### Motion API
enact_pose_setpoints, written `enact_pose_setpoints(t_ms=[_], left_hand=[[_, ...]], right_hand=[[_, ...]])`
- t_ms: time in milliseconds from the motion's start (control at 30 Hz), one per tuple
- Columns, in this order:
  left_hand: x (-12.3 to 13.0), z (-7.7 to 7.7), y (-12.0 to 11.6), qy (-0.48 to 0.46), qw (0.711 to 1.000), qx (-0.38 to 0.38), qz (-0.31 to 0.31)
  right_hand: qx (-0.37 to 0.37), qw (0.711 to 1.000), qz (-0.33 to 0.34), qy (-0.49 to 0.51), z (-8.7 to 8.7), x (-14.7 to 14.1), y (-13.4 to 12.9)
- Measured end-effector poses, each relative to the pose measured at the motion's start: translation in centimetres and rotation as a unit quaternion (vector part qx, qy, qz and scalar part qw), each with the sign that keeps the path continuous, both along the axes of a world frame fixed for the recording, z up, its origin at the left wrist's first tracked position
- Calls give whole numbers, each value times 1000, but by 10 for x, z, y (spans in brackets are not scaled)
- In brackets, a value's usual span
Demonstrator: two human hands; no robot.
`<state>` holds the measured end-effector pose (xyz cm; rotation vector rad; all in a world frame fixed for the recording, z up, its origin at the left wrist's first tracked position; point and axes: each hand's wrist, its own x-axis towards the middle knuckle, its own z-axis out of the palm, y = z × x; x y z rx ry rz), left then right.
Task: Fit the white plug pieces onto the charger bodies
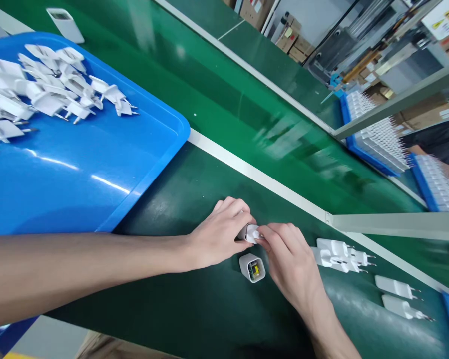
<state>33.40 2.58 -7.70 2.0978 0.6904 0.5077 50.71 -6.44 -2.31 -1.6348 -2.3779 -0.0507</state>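
Near the middle of the green bench, my left hand (224,230) is closed around a white charger housing (243,232). My right hand (286,254) pinches a white plug cap (252,233) by its pin side, set against the open end of that housing. Whether the cap is fully seated I cannot tell. Just below my hands lies another white housing (246,269) on its side, its open end showing a yellow part and circuitry inside. Right of my right hand sit several white chargers with pins (338,254), grouped together, and two more chargers (396,286) lie farther right.
A blue tray (134,199) at the left holds a heap of white plug caps (48,85). One white housing (65,25) lies on the green belt (224,104) beyond. A metal post (389,225) juts in at right. Across the belt, blue trays hold rows of chargers (376,132) near a person's hand.
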Motion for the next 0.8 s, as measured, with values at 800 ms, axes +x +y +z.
enact_pose_setpoints(t_ms=[800], left_hand=[[-1, 1, 5, 12, 999, 30, -16]], right_hand=[[6, 998, -39, -51, -12, -16, 1]])
